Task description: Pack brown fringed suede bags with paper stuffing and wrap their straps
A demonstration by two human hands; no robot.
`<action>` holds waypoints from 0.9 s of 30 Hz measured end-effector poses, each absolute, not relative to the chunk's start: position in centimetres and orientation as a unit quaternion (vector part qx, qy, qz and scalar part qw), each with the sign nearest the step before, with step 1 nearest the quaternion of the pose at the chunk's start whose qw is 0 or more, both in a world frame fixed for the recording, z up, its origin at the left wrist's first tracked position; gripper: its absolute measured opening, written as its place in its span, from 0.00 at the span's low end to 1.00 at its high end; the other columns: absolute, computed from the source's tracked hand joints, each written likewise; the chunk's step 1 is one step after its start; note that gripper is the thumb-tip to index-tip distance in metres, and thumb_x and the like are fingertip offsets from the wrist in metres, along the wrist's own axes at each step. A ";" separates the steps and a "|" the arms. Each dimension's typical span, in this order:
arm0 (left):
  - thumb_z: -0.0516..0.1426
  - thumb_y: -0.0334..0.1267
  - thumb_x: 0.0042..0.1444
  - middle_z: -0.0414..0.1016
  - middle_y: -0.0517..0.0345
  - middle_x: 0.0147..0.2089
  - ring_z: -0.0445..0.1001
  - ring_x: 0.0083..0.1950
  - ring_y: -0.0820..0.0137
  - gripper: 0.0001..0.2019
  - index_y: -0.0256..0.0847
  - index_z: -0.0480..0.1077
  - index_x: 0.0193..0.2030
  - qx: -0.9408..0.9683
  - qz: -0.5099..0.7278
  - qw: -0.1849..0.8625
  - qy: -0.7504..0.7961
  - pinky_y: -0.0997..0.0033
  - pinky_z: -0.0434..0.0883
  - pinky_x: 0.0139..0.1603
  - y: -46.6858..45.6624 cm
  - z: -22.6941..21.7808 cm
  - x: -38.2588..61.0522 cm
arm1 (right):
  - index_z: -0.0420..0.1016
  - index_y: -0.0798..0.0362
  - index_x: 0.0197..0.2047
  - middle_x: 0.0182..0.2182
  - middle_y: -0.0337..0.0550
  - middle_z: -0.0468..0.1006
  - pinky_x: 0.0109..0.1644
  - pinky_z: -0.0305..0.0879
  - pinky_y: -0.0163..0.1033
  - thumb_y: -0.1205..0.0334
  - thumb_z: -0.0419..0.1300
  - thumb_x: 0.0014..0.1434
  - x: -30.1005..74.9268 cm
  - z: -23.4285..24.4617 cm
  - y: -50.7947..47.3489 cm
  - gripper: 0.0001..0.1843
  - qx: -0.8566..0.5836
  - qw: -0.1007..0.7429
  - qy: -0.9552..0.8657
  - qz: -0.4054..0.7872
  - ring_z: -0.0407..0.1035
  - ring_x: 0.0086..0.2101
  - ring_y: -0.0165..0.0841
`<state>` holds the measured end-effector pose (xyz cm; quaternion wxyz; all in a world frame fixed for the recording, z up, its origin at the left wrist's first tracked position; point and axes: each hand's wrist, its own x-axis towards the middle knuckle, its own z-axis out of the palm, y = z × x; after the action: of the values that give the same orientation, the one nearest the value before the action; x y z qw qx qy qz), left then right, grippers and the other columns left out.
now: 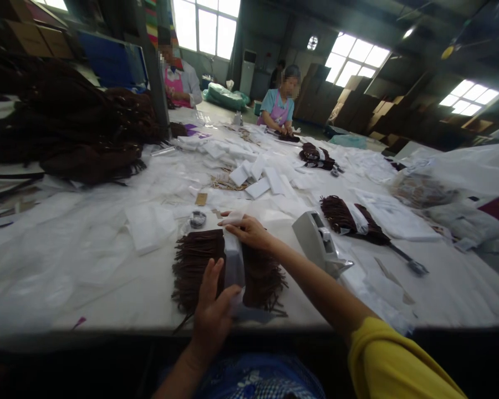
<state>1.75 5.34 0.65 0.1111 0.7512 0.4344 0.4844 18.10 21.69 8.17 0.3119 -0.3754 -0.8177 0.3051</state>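
A flat bundle of dark brown fringe (194, 265) lies on the white table near its front edge, with a white paper band (234, 261) wrapped across its middle. My left hand (211, 310) lies on the near end of the bundle with fingers stretched out, the thumb against the band. My right hand (246, 228) rests on the far end of the band, fingers curled over its top edge and pressing it down. A white strip shows at the tips of those fingers.
A grey tape dispenser (319, 239) stands right of my right arm. More brown fringe bundles (349, 217) and white paper pieces (258, 172) are scattered across the table (108, 288). A dark fringe heap (75, 127) fills the left. Two people work at the far end.
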 end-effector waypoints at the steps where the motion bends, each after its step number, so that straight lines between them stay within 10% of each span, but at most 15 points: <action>1: 0.53 0.23 0.59 0.43 0.54 0.77 0.42 0.76 0.49 0.13 0.41 0.74 0.44 0.758 0.466 0.088 0.447 0.39 0.56 0.70 5.5 1.0 1.9 | 0.80 0.51 0.51 0.58 0.47 0.73 0.63 0.57 0.40 0.51 0.55 0.67 18.2 7.9 22.4 0.19 -0.387 0.283 -0.828 0.292 0.67 0.57 0.37; 7: 0.53 0.27 0.59 0.54 0.41 0.73 0.45 0.75 0.49 0.07 0.37 0.72 0.39 0.814 0.337 0.025 0.472 0.38 0.50 0.71 7.1 2.4 2.5 | 0.83 0.53 0.47 0.40 0.46 0.84 0.46 0.63 0.34 0.46 0.53 0.67 18.6 6.8 25.3 0.24 -0.482 0.069 -0.825 0.286 0.74 0.41 0.36; 17: 0.50 0.24 0.61 0.53 0.42 0.73 0.46 0.75 0.51 0.10 0.36 0.71 0.36 0.856 0.290 -0.014 0.427 0.44 0.53 0.72 7.6 2.3 2.1 | 0.85 0.56 0.39 0.28 0.39 0.81 0.34 0.58 0.30 0.47 0.60 0.61 17.9 6.2 29.2 0.21 -0.489 -0.022 -0.815 0.312 0.68 0.30 0.29; 22: 0.46 0.24 0.62 0.69 0.40 0.64 0.65 0.68 0.61 0.15 0.34 0.71 0.49 0.871 0.266 0.008 0.413 0.56 0.67 0.66 7.5 0.8 2.0 | 0.84 0.57 0.35 0.23 0.37 0.77 0.32 0.57 0.31 0.50 0.64 0.57 17.9 6.0 30.8 0.17 -0.511 -0.055 -0.800 0.309 0.65 0.26 0.28; 27: 0.57 0.46 0.61 0.59 0.38 0.70 0.60 0.70 0.54 0.33 0.39 0.55 0.70 0.888 0.214 0.008 0.407 0.50 0.67 0.64 6.8 0.5 1.6 | 0.81 0.58 0.29 0.19 0.35 0.72 0.34 0.59 0.32 0.52 0.65 0.56 17.8 6.3 31.6 0.15 -0.511 -0.078 -0.786 0.338 0.64 0.26 0.28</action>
<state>1.57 6.78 0.46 0.0084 0.8880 0.4068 0.2140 17.77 31.57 6.26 -0.0783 -0.5111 -0.7862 0.3385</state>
